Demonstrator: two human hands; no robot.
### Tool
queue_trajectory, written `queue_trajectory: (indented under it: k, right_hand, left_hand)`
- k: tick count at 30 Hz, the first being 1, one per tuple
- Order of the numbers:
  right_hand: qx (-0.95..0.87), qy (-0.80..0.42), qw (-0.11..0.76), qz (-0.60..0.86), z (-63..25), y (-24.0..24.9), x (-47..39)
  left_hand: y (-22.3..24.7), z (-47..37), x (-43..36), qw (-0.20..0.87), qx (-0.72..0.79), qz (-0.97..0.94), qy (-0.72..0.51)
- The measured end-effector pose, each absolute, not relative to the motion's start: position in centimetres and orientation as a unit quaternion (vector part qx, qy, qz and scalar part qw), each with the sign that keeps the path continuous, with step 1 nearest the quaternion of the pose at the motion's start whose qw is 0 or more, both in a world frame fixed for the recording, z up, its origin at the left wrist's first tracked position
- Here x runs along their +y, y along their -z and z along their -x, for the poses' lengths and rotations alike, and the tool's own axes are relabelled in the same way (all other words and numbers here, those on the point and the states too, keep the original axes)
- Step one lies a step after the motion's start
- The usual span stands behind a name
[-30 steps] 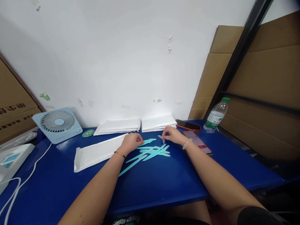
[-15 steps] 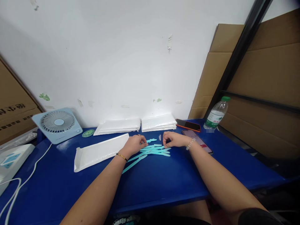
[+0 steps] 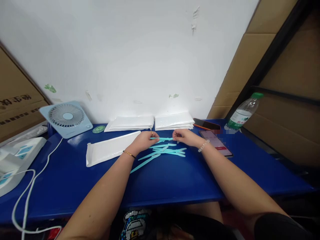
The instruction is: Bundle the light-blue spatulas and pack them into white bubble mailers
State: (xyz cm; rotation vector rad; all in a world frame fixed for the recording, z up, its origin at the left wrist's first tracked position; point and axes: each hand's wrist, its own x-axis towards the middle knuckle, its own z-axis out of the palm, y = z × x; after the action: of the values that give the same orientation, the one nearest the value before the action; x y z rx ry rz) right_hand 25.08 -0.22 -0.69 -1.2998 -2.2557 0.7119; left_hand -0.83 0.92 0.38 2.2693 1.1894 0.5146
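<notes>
My left hand (image 3: 145, 141) pinches one end of a teal eyebrow razor (image 3: 165, 139), which lies level just above the table. At its other end the fingertips of my right hand (image 3: 184, 137) are closed on it. A tiny pale piece shows under those right fingertips, too small to make out. Just below both hands, several more teal eyebrow razors (image 3: 162, 151) lie loosely crossed on the blue table (image 3: 175, 180). Beside my left hand rests a long white padded envelope (image 3: 107, 150), its near left end folded up.
Two stacks of white envelopes (image 3: 132, 122) (image 3: 174, 120) stand against the wall. A pale blue fan (image 3: 67, 116), a round green disc (image 3: 99, 129) and white cables (image 3: 31, 186) are at left. Two phones (image 3: 207, 124) (image 3: 215, 141) and a water bottle (image 3: 243, 111) stand at right.
Both hands have come up off the pile with one teal razor stretched between them. The small clear piece beside the right hand no longer shows on the table. The view has tilted downward.
</notes>
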Motion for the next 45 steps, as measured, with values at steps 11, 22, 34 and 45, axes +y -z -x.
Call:
queue_trajectory:
  k: [11,22,34,45]
  right_hand:
    - [-0.815,-0.151,0.226,0.512,-27.1,1.1,0.3]
    - [-0.867,-0.122,0.144,0.461,-24.0,1.4,-1.0]
    - [-0.835,-0.105,0.228,0.49,-26.3,0.7,-0.4]
    - [-0.895,-0.138,0.146,0.399,-21.8,0.9,-2.0]
  left_hand:
    - [1.3,1.8,2.2,0.216,0.493,-0.823,-0.182]
    - [0.8,0.5,0.5,0.168,0.411,-0.883,-0.151]
    - [0.2,0.9,1.0,0.125,0.472,-0.858,-0.162]
    - [-0.1,0.8,-0.4,0.202,0.429,-0.877,-0.084]
